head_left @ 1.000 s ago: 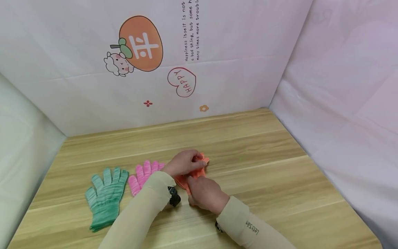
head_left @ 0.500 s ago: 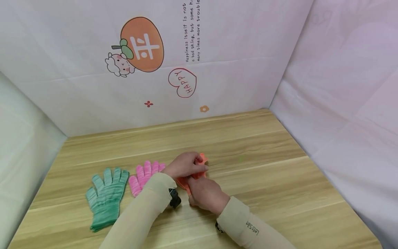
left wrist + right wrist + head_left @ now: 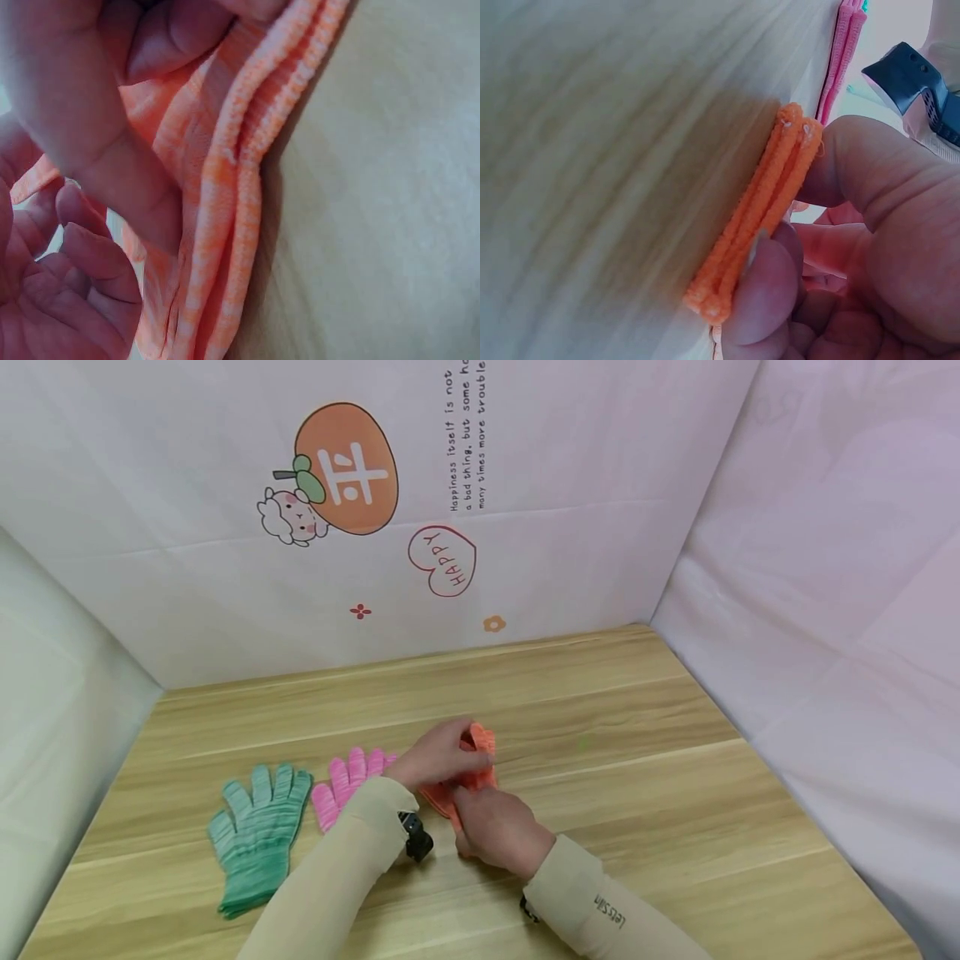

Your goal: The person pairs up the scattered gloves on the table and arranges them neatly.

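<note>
An orange knit glove point(image 3: 486, 740) lies between both hands on the table in the head view. My left hand point(image 3: 438, 754) holds its finger end, thumb and fingertips bent around the fabric. At the cuff end, my right hand point(image 3: 498, 828) pinches the glove. Close up in the right wrist view, thumb and fingers grip the orange cuff point(image 3: 757, 214), whose edge shows in layers. The left wrist view has the layered glove edge point(image 3: 225, 217) beside bent fingers. Whether one glove or a stacked pair is held, I cannot tell. Much of it is hidden under the hands.
Left of the hands lies a pink glove point(image 3: 347, 783), partly covered by the left forearm. Further left is a green glove point(image 3: 258, 835), laid flat with fingers away from me. White cloth walls point(image 3: 555, 560) enclose the wooden table point(image 3: 660, 760) at the back and sides.
The orange glove's fingers, earlier poking out to the right past my left hand, now stand closer together and further left. My left hand has shifted slightly left; the right has barely moved.
</note>
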Tool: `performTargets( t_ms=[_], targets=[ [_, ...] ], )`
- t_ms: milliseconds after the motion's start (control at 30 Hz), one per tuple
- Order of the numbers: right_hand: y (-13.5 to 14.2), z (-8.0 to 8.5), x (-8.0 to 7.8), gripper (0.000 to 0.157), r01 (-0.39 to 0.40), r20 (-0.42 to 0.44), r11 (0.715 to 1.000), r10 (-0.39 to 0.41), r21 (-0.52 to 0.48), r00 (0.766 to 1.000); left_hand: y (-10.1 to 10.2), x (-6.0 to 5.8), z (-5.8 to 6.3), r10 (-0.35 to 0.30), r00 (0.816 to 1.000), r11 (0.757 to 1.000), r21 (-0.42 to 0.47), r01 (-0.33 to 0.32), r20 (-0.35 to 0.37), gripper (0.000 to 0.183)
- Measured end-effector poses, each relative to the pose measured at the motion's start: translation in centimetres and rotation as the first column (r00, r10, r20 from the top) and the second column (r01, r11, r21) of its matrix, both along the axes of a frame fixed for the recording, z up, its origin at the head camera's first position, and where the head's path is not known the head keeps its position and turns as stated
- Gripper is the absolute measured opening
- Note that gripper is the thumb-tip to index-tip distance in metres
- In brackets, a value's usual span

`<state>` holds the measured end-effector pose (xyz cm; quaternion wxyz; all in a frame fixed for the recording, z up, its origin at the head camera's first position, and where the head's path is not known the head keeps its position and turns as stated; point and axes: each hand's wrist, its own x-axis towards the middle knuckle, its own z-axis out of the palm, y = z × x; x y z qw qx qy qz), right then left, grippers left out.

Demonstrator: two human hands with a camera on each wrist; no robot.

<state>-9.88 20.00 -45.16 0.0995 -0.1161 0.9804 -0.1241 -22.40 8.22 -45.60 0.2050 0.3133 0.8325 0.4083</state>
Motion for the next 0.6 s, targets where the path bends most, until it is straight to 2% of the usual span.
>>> performTargets(
  t_ms=[167,300,467,600],
  targets=[
    [0.04,0.05,0.01,0.029,-0.017,-0.016,1.0,0.017,0.016,1.0,-0.25,-0.04,0.4,0.073,0.997,0.997,0.014,-0.073,-0.033,0.017],
    [0.03,-0.02,-0.07,0.032,-0.021,-0.024,1.0,0.021,0.017,0.999,-0.16,-0.11,0.37,0.092,0.995,0.996,0.01,-0.092,-0.042,0.015],
    [0.01,0.03,-0.04,0.031,-0.021,-0.017,1.0,0.022,0.014,1.0,-0.18,-0.14,0.31,0.07,0.996,0.997,-0.002,-0.071,-0.063,0.016],
    [0.01,0.13,-0.03,0.03,-0.015,-0.006,1.0,0.015,0.012,1.0,-0.22,-0.41,0.03,0.02,0.995,1.0,-0.005,-0.021,-0.101,0.017]
  ],
)
